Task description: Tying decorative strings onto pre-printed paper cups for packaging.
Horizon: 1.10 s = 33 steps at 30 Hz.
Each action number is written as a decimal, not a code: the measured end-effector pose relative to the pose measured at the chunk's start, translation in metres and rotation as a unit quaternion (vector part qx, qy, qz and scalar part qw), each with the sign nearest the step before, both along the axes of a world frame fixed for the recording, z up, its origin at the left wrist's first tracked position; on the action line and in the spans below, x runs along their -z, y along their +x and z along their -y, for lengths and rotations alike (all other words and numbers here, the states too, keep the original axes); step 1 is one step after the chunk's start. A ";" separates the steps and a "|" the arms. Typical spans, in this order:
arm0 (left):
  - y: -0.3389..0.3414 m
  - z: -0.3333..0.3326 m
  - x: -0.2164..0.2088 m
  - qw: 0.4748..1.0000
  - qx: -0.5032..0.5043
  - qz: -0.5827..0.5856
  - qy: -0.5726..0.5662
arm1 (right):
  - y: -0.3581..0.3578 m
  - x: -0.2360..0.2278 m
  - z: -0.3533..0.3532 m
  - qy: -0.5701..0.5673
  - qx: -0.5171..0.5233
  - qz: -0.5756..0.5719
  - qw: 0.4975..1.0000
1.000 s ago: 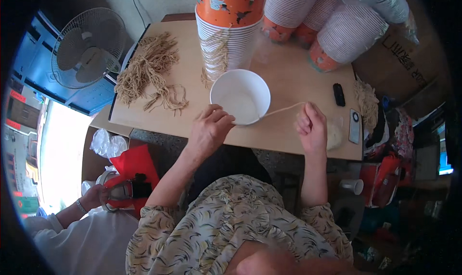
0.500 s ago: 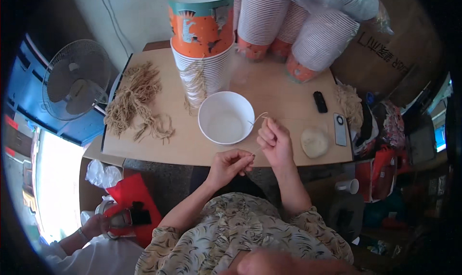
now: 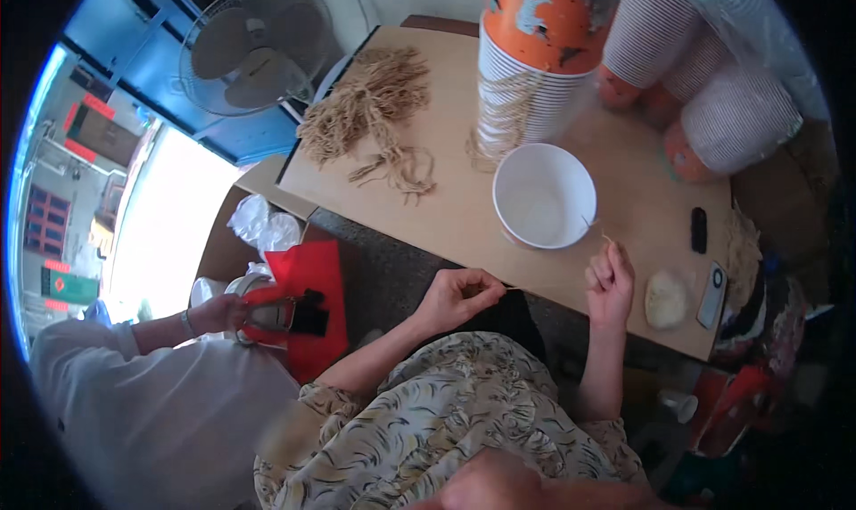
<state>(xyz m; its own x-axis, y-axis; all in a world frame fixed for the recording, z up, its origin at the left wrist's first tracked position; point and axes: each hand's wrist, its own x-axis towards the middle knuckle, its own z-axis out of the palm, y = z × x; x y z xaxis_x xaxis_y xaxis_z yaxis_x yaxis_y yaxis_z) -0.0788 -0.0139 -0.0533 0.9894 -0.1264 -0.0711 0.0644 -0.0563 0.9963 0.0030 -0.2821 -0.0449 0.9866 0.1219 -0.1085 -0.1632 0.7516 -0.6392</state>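
Observation:
My left hand (image 3: 459, 298) is at the front edge of the table, thumb and forefinger pinching a thin tan string (image 3: 514, 288). My right hand (image 3: 611, 283) is raised over the table's front edge, fingers curled, with a bit of string poking up from its fingertips. Whether one strand joins the two hands is too fine to tell. Just beyond my right hand stands an empty white paper bucket (image 3: 540, 229), its mouth facing me. A short strand (image 3: 588, 222) shows at its right rim.
Bundles of tan string (image 3: 379, 95) lie on the table's left. Behind the bucket rises a stack of paper buckets (image 3: 535, 109). A round pale object (image 3: 666, 299), a black remote (image 3: 698, 231) and a white remote (image 3: 711, 296) lie right. Another person (image 3: 169, 385) with a red bag (image 3: 312, 332) is at left.
The view has swung left, so the table things sit further right and the other person shows more. My hands have moved further apart, each still pinching string.

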 end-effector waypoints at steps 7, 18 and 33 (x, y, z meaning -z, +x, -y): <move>0.007 0.008 -0.030 0.975 0.056 0.167 0.139 | -0.022 -0.025 -0.010 -0.664 0.219 0.279 0.658; 0.035 0.034 -0.055 0.949 0.131 0.239 0.161 | -0.066 -0.022 -0.038 -0.509 -0.046 0.255 0.821; 0.050 0.024 -0.054 0.973 0.195 0.107 0.061 | -0.065 -0.036 -0.018 -0.415 -0.091 0.125 0.897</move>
<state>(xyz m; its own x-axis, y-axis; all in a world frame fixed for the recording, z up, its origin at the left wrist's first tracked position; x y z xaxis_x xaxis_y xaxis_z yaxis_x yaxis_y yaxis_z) -0.0288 -0.0378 0.0004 0.8619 -0.4986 0.0924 -0.1929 -0.1538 0.9691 -0.0623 -0.2646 -0.0090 0.9646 0.2634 -0.0149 -0.0088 -0.0243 -0.9997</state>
